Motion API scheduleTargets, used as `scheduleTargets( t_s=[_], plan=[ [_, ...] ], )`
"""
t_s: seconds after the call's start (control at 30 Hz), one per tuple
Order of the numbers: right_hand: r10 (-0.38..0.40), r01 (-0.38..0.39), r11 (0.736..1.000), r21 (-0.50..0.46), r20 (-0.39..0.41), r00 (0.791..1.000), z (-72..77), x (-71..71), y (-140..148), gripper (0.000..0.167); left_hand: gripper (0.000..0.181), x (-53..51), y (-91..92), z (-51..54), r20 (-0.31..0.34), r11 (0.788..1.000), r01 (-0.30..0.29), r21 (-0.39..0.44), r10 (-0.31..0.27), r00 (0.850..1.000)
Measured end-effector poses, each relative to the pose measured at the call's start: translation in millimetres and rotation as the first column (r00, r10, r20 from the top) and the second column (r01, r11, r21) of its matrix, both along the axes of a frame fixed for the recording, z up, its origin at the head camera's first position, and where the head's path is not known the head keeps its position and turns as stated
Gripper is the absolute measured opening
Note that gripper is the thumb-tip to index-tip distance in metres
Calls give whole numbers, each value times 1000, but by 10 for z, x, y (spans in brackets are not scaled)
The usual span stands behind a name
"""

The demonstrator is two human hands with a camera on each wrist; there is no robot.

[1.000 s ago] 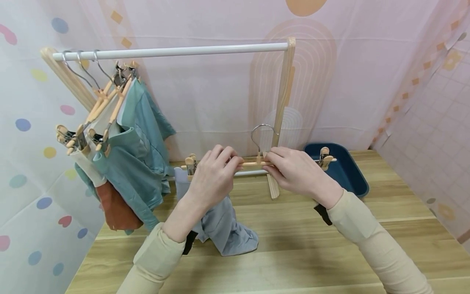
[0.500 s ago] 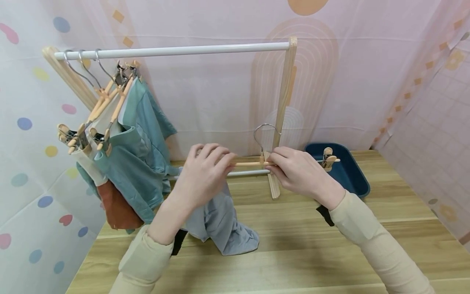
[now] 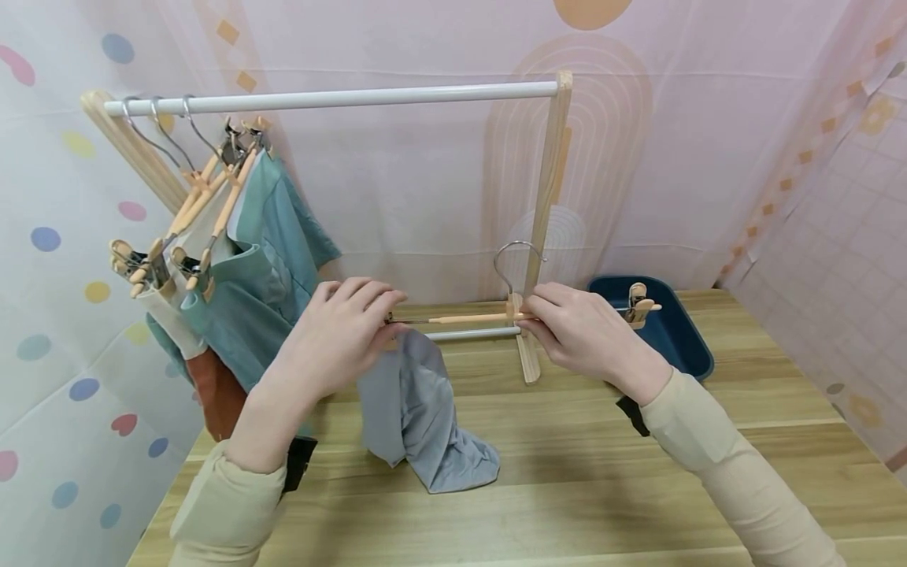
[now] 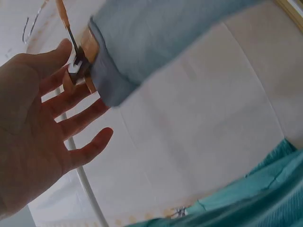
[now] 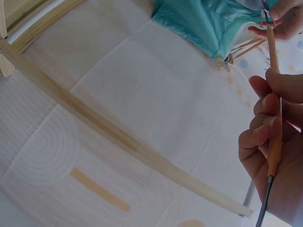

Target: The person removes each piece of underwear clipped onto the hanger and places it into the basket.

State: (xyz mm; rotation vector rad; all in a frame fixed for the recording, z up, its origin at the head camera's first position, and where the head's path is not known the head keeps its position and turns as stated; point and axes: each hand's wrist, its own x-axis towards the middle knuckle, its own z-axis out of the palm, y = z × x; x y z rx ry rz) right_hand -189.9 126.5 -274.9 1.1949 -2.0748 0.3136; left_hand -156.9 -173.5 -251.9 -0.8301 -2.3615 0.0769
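Note:
A wooden clip hanger (image 3: 468,318) is held level, its metal hook upright. My right hand (image 3: 591,335) grips its bar just right of the hook; in the right wrist view the fingers curl round the wood (image 5: 273,47). At the other end is my left hand (image 3: 329,335), around the left clip (image 4: 83,66), with fingers spread and loosely bent and the thumb beside the clip. From that clip hangs a grey-blue garment (image 3: 425,409), its lower end lying on the table. The right clip (image 3: 640,305) has no cloth in it.
A rack with a white rail (image 3: 397,96) stands behind. Hangers with teal (image 3: 248,323), white and rust garments hang at its left end. Beyond my right hand, a dark blue tray (image 3: 690,339) stands on the wooden table (image 3: 602,496).
My left hand has slid left from the bar near the hook to the left clip. My right hand keeps its grip, and the hanger has shifted slightly right.

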Motion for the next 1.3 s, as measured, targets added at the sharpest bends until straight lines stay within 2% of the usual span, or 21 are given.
scheduleTargets(
  t_s=[0.3, 0.7, 0.83, 1.0, 1.13, 1.3],
  plan=[
    [-8, 8, 1000, 10, -2, 1000, -11, -4, 10, 11, 32, 16, -98, 37, 126, 997, -70, -20, 72, 989],
    [-8, 8, 1000, 16, 4, 1000, -11, -4, 18, 12, 10, 32, -49, 41, 148, 997, -68, -25, 71, 986],
    [6, -6, 1000, 8, 6, 1000, -14, -9, 23, 13, 9, 32, -37, 45, 164, 997, -66, -25, 69, 984],
    [15, -15, 1000, 7, 24, 1000, -17, -7, 30, 9, 6, 30, -36, 36, 128, 999, -36, -37, 40, 991],
    [14, -14, 1000, 13, 26, 1000, -19, -4, 34, 9, 4, 21, -40, 20, 63, 999, 1, -38, 1, 998],
    [15, -15, 1000, 16, 28, 1000, -17, -1, 40, 10, 7, 13, -34, 17, -5, 999, 40, -30, -41, 999]
  ],
)
